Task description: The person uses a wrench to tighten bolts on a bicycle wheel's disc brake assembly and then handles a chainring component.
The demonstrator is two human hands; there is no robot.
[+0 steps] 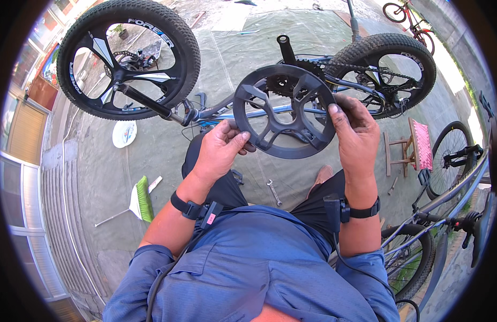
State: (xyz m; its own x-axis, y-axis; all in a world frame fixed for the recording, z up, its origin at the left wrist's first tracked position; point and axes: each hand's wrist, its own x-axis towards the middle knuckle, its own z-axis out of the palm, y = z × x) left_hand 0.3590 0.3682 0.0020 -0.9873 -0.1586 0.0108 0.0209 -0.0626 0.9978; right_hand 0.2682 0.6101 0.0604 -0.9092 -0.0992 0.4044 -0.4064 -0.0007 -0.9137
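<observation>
A black chainring guard [270, 129], a ring with spokes and an open middle, is held up before me between both hands. My left hand [224, 145] pinches its lower left rim between thumb and fingers. At its right rim, my right hand [357, 126] grips with the thumb on the near face. Dark grime marks the fingers of both. Just beyond the guard lies a bicycle [221, 109], its front wheel [188, 53] at the left and rear wheel [424, 70] at the right. Its crank arm [285, 49] points up by the chainrings [314, 70], partly hidden behind the guard.
On the green ground covering lie a wrench [274, 192] between my legs and a green-bristled broom [144, 199] at left. A white rounded object [124, 134] lies below the front wheel. A pink-seated stool [422, 142] and another bicycle [436, 206] stand at right.
</observation>
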